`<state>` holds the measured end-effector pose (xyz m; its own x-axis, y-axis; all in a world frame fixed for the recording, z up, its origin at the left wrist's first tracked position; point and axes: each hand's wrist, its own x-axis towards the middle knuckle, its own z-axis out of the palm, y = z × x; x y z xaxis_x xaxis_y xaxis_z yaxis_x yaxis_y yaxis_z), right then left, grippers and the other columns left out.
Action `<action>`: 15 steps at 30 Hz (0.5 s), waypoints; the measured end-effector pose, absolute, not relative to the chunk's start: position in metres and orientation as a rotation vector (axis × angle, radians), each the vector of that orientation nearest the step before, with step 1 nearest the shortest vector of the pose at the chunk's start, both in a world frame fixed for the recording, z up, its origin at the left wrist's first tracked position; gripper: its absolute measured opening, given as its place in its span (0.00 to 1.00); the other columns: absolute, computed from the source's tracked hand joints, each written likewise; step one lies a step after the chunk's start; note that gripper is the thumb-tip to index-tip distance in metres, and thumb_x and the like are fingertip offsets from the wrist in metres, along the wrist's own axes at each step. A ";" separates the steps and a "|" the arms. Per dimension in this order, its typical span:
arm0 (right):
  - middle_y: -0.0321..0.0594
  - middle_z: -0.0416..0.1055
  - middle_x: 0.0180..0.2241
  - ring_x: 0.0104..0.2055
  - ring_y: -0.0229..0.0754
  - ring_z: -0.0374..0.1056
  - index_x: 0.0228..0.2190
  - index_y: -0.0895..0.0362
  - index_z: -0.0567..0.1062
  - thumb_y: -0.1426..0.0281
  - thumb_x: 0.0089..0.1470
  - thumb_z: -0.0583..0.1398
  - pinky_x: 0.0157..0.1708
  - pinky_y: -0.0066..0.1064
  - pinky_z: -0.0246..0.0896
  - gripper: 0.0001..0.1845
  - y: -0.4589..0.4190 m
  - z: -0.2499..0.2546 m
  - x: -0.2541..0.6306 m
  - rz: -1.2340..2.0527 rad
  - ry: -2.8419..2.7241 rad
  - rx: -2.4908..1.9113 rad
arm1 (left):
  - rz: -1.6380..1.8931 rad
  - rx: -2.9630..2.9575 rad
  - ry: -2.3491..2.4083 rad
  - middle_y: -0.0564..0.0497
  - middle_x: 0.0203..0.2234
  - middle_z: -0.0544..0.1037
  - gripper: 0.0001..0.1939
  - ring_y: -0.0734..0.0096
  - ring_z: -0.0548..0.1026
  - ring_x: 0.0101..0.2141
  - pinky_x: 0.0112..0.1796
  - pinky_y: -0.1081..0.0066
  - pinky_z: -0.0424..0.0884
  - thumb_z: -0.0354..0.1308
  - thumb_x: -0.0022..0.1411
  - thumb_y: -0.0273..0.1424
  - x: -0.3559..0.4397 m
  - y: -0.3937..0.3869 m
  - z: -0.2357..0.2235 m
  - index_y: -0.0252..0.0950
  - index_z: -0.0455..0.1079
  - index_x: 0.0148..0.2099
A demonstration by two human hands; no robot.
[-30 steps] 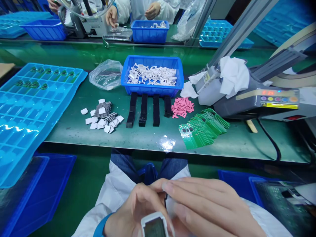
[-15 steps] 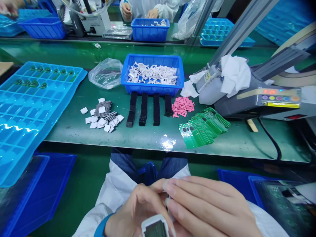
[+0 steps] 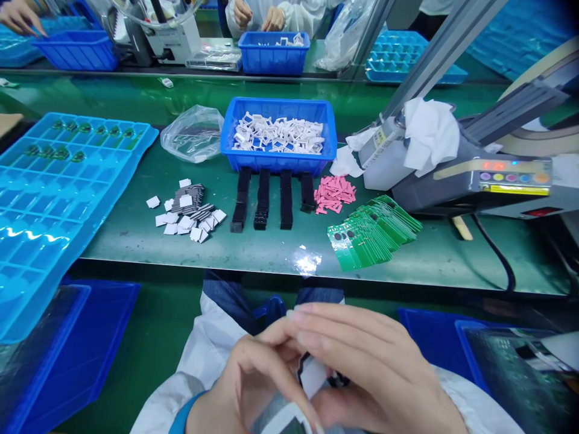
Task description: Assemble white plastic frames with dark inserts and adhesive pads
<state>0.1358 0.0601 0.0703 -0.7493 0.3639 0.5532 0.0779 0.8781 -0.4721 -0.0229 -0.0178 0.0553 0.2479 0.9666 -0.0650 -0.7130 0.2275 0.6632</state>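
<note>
Left hand holds white-framed piece — right hand alongside.

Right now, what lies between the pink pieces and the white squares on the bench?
Four black rows lie side by side between the white squares and the pink pieces, as the head view shows.

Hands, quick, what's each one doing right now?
Left hand: curled around a white-framed piece.
Right hand: bent over a small white part; its grip can't be told.

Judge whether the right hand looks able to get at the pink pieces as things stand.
Probably yes: the pink pieces lie uncovered on the bench, and the approach between black strips and green boards looks free. The right hand, though, is cupped beside the white-framed piece.
</note>
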 end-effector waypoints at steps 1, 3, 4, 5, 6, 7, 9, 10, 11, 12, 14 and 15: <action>0.46 0.77 0.40 0.52 0.39 0.68 0.38 0.66 0.74 0.61 0.61 0.54 0.54 0.26 0.64 0.19 0.062 0.072 0.134 0.523 -2.370 -0.331 | 1.258 0.587 0.524 0.48 0.46 0.75 0.17 0.46 0.69 0.53 0.55 0.52 0.59 0.70 0.40 0.42 -0.023 -0.019 0.056 0.46 0.80 0.36; 0.45 0.77 0.38 0.51 0.37 0.68 0.37 0.66 0.75 0.64 0.63 0.53 0.54 0.25 0.64 0.18 0.064 0.075 0.131 0.473 -2.365 -0.334 | 1.292 0.605 0.585 0.48 0.48 0.73 0.14 0.47 0.67 0.54 0.57 0.52 0.58 0.68 0.45 0.41 -0.023 -0.023 0.056 0.46 0.80 0.37; 0.44 0.78 0.38 0.51 0.37 0.68 0.37 0.65 0.75 0.65 0.63 0.52 0.53 0.24 0.64 0.17 0.064 0.075 0.131 0.470 -2.358 -0.335 | 1.304 0.605 0.607 0.49 0.49 0.72 0.13 0.47 0.67 0.54 0.57 0.52 0.57 0.67 0.47 0.40 -0.023 -0.025 0.056 0.46 0.80 0.38; 0.44 0.78 0.37 0.51 0.37 0.69 0.37 0.65 0.75 0.67 0.63 0.53 0.53 0.24 0.65 0.16 0.063 0.075 0.131 0.476 -2.350 -0.340 | 1.305 0.607 0.614 0.49 0.49 0.72 0.13 0.48 0.67 0.54 0.57 0.52 0.58 0.66 0.49 0.40 -0.023 -0.026 0.055 0.46 0.80 0.38; 0.43 0.78 0.37 0.50 0.37 0.69 0.37 0.65 0.75 0.67 0.63 0.53 0.52 0.24 0.66 0.15 0.061 0.075 0.132 0.487 -2.338 -0.341 | 1.298 0.616 0.606 0.49 0.49 0.72 0.12 0.48 0.68 0.53 0.57 0.52 0.59 0.65 0.50 0.40 -0.023 -0.026 0.054 0.46 0.80 0.39; 0.43 0.78 0.37 0.50 0.37 0.69 0.37 0.64 0.75 0.68 0.62 0.54 0.51 0.24 0.66 0.13 0.059 0.074 0.133 0.505 -2.325 -0.343 | 1.289 0.620 0.594 0.48 0.49 0.72 0.12 0.48 0.69 0.53 0.56 0.52 0.60 0.65 0.50 0.41 -0.023 -0.026 0.053 0.47 0.80 0.39; 0.41 0.78 0.37 0.51 0.37 0.68 0.37 0.63 0.74 0.70 0.62 0.54 0.50 0.23 0.67 0.11 0.055 0.071 0.134 0.554 -2.287 -0.352 | 1.275 0.623 0.576 0.48 0.47 0.72 0.13 0.48 0.70 0.51 0.55 0.52 0.61 0.67 0.46 0.42 -0.023 -0.024 0.052 0.47 0.80 0.37; 0.41 0.78 0.37 0.52 0.37 0.67 0.37 0.62 0.74 0.71 0.62 0.55 0.50 0.23 0.68 0.10 0.053 0.069 0.134 0.580 -2.264 -0.353 | 1.275 0.613 0.580 0.47 0.46 0.73 0.14 0.47 0.70 0.51 0.55 0.52 0.62 0.68 0.44 0.42 -0.022 -0.023 0.052 0.47 0.81 0.36; 0.41 0.78 0.37 0.52 0.37 0.67 0.37 0.62 0.74 0.71 0.62 0.54 0.49 0.23 0.68 0.09 0.052 0.067 0.134 0.609 -2.239 -0.354 | 1.274 0.606 0.583 0.47 0.45 0.73 0.15 0.48 0.70 0.50 0.54 0.52 0.62 0.69 0.43 0.42 -0.022 -0.022 0.052 0.47 0.81 0.36; 0.41 0.78 0.37 0.52 0.36 0.67 0.38 0.61 0.73 0.70 0.62 0.54 0.49 0.23 0.69 0.10 0.051 0.066 0.132 0.629 -2.213 -0.363 | 1.272 0.608 0.583 0.47 0.46 0.73 0.14 0.48 0.71 0.50 0.54 0.53 0.63 0.69 0.44 0.42 -0.021 -0.022 0.053 0.47 0.81 0.36; 0.43 0.78 0.37 0.51 0.35 0.68 0.38 0.62 0.72 0.65 0.63 0.53 0.48 0.24 0.69 0.14 0.051 0.065 0.129 0.606 -2.189 -0.402 | 1.281 0.613 0.595 0.48 0.46 0.73 0.12 0.50 0.71 0.50 0.54 0.53 0.63 0.66 0.48 0.42 -0.020 -0.024 0.054 0.47 0.80 0.37; 0.44 0.78 0.37 0.50 0.35 0.69 0.38 0.63 0.72 0.63 0.63 0.52 0.48 0.24 0.69 0.16 0.052 0.065 0.127 0.566 -2.199 -0.420 | 1.299 0.612 0.608 0.48 0.46 0.73 0.11 0.51 0.71 0.50 0.54 0.53 0.63 0.65 0.50 0.41 -0.019 -0.025 0.054 0.47 0.80 0.37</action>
